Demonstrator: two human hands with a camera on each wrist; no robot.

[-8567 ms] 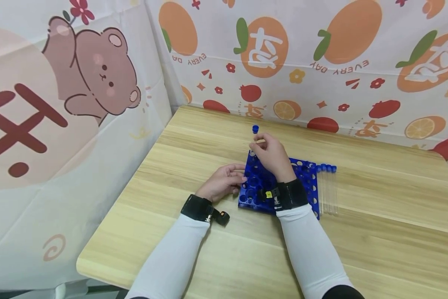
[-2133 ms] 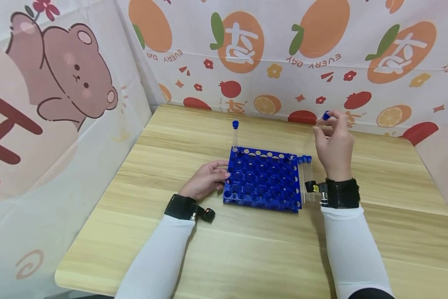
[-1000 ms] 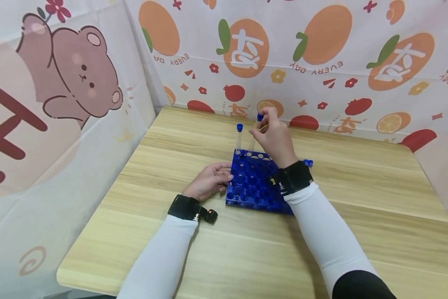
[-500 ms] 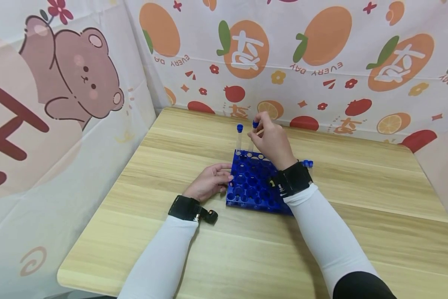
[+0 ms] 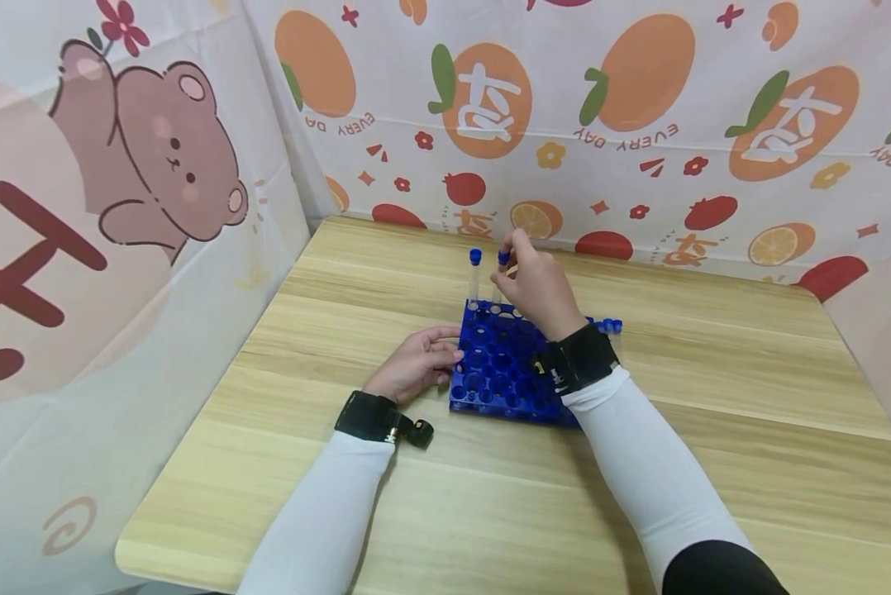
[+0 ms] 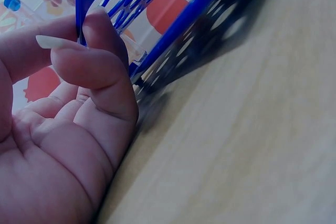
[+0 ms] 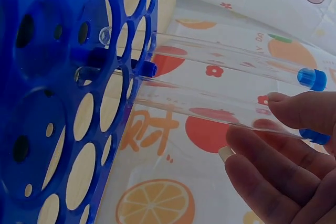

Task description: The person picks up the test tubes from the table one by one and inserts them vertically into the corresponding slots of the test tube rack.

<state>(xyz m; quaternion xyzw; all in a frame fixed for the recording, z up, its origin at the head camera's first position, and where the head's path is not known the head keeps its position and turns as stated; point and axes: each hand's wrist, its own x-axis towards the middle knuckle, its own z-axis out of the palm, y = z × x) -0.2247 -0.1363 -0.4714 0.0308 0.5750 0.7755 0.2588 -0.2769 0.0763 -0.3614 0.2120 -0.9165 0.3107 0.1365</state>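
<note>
A blue test tube rack sits on the wooden table, its left end held between thumb and fingers of my left hand. One clear test tube with a blue cap stands upright in the far left corner hole. Beside it, my right hand pinches a second capped test tube near its cap. In the right wrist view this second tube passes through the rack's holes, its lower end inside the rack. The left wrist view shows the thumb at the rack's edge.
More blue-capped test tubes lie to the right of the rack, mostly hidden behind my right wrist. A patterned cloth hangs behind the table, another along its left side.
The right hand first set one tube in the corner, then picked another from the right and brought it to the adjoining hole. That tube has since sunk lower. The left hand keeps its hold.
</note>
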